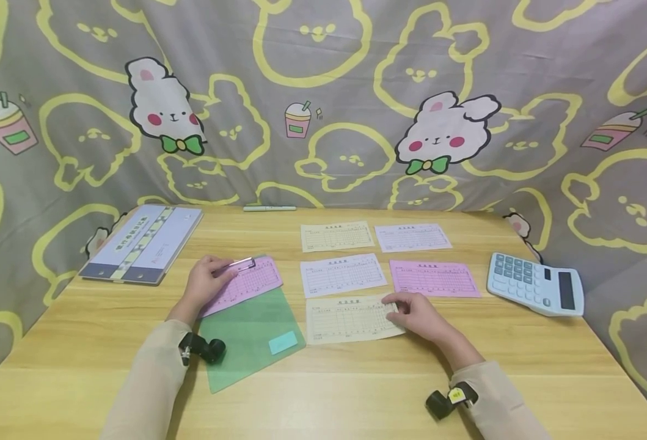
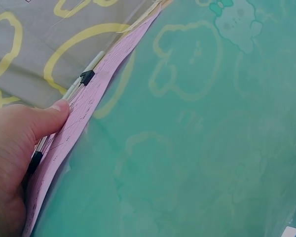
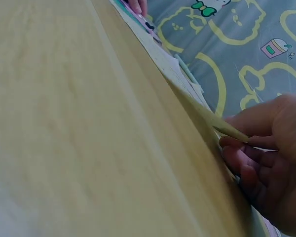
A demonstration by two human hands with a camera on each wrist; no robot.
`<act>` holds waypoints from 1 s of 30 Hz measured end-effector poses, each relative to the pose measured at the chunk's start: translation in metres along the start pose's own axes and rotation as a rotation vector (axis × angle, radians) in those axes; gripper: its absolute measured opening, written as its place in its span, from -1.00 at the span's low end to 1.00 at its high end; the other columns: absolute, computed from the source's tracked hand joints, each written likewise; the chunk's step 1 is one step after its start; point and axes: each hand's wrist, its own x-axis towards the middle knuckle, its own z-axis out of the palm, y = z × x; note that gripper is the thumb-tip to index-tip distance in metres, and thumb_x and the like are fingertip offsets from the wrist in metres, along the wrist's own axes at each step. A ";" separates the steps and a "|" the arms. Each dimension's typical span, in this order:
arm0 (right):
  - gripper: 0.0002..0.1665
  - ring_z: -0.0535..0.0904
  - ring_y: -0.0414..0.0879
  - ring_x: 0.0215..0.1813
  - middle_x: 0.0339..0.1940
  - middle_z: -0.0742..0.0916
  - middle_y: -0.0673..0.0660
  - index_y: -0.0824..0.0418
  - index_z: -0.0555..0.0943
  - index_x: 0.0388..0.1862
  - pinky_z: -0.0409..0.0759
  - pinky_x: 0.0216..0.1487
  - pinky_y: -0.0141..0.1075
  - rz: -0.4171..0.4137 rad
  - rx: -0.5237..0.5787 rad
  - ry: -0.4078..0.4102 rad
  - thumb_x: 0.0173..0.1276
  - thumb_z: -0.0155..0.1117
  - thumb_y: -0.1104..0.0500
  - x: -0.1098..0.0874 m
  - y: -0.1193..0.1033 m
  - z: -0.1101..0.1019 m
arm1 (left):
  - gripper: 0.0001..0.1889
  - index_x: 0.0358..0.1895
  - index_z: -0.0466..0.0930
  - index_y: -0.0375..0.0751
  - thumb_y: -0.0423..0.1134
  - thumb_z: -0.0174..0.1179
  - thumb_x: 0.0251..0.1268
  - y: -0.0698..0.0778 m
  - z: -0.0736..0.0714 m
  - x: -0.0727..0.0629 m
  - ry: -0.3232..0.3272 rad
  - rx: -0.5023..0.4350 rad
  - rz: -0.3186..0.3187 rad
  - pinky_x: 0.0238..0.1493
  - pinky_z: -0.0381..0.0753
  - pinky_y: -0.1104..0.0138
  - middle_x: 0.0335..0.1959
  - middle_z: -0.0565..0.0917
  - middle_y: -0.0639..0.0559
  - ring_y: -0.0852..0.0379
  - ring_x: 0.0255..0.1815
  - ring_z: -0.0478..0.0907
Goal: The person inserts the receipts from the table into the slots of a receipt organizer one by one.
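A green clipboard (image 1: 246, 348) lies left of centre, a pink form (image 1: 248, 284) across its top under the metal clip (image 1: 241, 265). My left hand (image 1: 204, 282) grips the clip at the clipboard's top left; its thumb (image 2: 54, 118) lies against the clip in the left wrist view. On the right, my right hand (image 1: 419, 315) pinches the right edge of a pale yellow form (image 1: 345, 321). That edge curves up from the table between thumb and fingers, as the right wrist view shows with the yellow form (image 3: 204, 116) seen edge-on.
Behind the held form lie a white form (image 1: 342, 275), another pink form (image 1: 435, 279), a second yellow form (image 1: 336, 237) and a lilac form (image 1: 413, 238). A calculator (image 1: 534, 284) sits at right, a blue account book (image 1: 144, 244) at left, a pen (image 1: 270, 208) at the back.
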 end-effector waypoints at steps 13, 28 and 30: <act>-0.73 0.46 -0.05 -0.32 -0.34 0.58 0.17 0.31 0.56 -0.23 0.45 -0.32 -0.35 -0.014 0.120 -0.064 0.05 0.11 0.45 -0.001 -0.002 -0.012 | -0.64 -0.07 0.51 -0.37 -0.22 0.18 0.07 0.000 -0.001 0.000 0.009 -0.013 0.010 -0.22 0.31 0.11 -0.27 0.42 -0.20 -0.09 -0.25 0.35; -0.75 0.45 -0.10 -0.31 -0.17 0.59 0.16 0.32 0.56 -0.16 0.45 -0.34 -0.30 -0.041 0.292 -0.107 0.16 0.10 0.34 0.017 -0.031 -0.036 | -0.64 -0.08 0.52 -0.37 -0.24 0.18 0.06 0.000 -0.001 0.001 0.003 -0.016 0.016 -0.19 0.30 0.09 -0.26 0.42 -0.20 -0.10 -0.23 0.35; -0.74 0.45 -0.06 -0.25 -0.15 0.58 0.17 0.32 0.55 -0.14 0.45 -0.29 -0.26 -0.053 0.320 -0.110 0.16 0.11 0.31 0.023 -0.036 -0.034 | -0.64 -0.07 0.51 -0.36 -0.23 0.18 0.06 0.000 -0.001 0.001 -0.004 -0.015 0.009 -0.18 0.29 0.09 -0.26 0.42 -0.20 -0.10 -0.22 0.35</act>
